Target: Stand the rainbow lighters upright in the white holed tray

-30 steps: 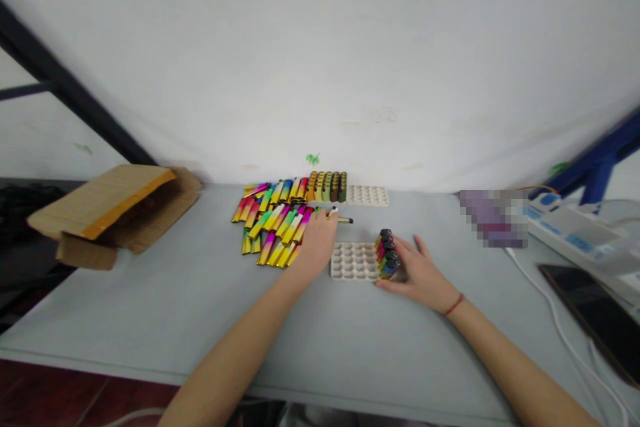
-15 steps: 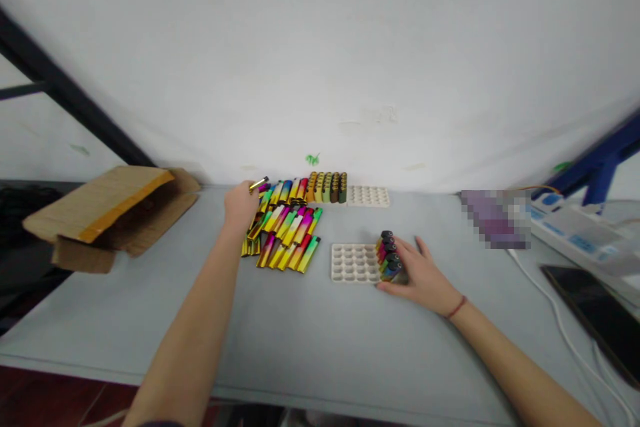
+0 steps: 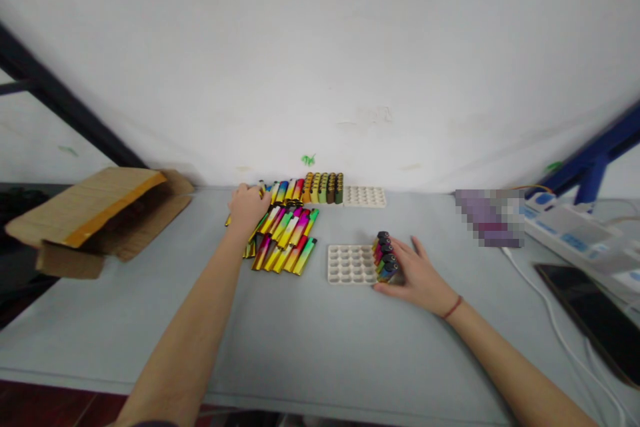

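My left hand [image 3: 248, 208] is closed over the back left of a pile of shiny multicoloured lighters [image 3: 287, 227]. A lighter's gold end [image 3: 229, 220] pokes out beside this hand; its fingertips are hidden. My right hand [image 3: 414, 275] curves around the right end of a white tray [image 3: 350, 264] with round pockets, thumb at the near corner. Against its fingers stands an upright row of lighters [image 3: 385, 257] with black tops, in the tray's rightmost pockets. The tray's other visible pockets hold nothing.
Behind the pile stands a block of upright lighters [image 3: 324, 188], beside a second white tray [image 3: 366, 196] near the wall. An opened cardboard box [image 3: 100, 213] lies at left. On the right are a power strip [image 3: 575, 230], a dark phone [image 3: 590, 320] and a white cable [image 3: 550, 307].
My left hand has moved slightly right and down over the pile, and the gold lighter above its fingers no longer shows there. My right hand keeps its place at the tray. The view has shifted slightly.
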A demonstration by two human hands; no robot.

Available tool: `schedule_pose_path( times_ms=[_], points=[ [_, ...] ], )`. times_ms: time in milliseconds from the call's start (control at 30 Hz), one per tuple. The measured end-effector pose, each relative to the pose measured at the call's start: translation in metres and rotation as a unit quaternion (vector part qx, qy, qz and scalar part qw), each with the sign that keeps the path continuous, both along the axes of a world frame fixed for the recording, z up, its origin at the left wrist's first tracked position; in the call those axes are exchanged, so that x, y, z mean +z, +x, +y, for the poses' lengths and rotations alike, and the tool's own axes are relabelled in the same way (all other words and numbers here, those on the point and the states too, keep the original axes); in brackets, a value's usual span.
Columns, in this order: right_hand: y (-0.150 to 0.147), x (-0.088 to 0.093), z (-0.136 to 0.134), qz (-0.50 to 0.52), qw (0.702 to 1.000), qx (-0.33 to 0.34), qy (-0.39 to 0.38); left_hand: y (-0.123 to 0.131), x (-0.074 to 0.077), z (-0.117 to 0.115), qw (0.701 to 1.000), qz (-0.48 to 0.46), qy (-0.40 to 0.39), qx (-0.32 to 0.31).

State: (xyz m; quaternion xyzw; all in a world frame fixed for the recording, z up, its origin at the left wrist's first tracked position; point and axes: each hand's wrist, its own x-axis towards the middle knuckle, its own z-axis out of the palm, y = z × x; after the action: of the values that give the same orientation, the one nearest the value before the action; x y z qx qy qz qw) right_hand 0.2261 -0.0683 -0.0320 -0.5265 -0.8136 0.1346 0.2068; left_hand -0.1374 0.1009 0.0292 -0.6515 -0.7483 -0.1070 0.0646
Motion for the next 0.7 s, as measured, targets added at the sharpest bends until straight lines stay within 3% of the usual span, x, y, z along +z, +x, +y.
schedule_pose_path(
  times_ms=[300, 400, 467, 533, 633, 700],
  points=[
    [-0.002, 0.002, 0.000, 0.002, 1.000, -0.004, -0.003, -0.006, -0.008, 0.002, 0.999, -0.028, 0.021, -0.041],
    [-0.002, 0.002, 0.000, 0.002, 1.000, -0.003, -0.003, 0.002, -0.003, -0.004, 0.994, -0.059, 0.072, -0.057],
    [-0.003, 0.002, 0.001, 0.004, 1.000, -0.002, -0.004, 0.019, 0.004, -0.017, 0.982, -0.097, 0.119, -0.115],
    [-0.003, 0.002, 0.001, 0.004, 1.000, -0.002, -0.006, 0.045, 0.011, -0.039, 0.953, -0.145, 0.135, -0.228],
    [-0.003, 0.002, 0.000, 0.005, 1.000, -0.006, -0.008, 0.093, 0.011, -0.084, 0.893, -0.191, 0.065, -0.401],
    [-0.002, 0.003, 0.000, 0.006, 1.000, -0.008, -0.011, 0.124, 0.004, -0.114, 0.873, -0.196, 0.008, -0.445]
  ],
)
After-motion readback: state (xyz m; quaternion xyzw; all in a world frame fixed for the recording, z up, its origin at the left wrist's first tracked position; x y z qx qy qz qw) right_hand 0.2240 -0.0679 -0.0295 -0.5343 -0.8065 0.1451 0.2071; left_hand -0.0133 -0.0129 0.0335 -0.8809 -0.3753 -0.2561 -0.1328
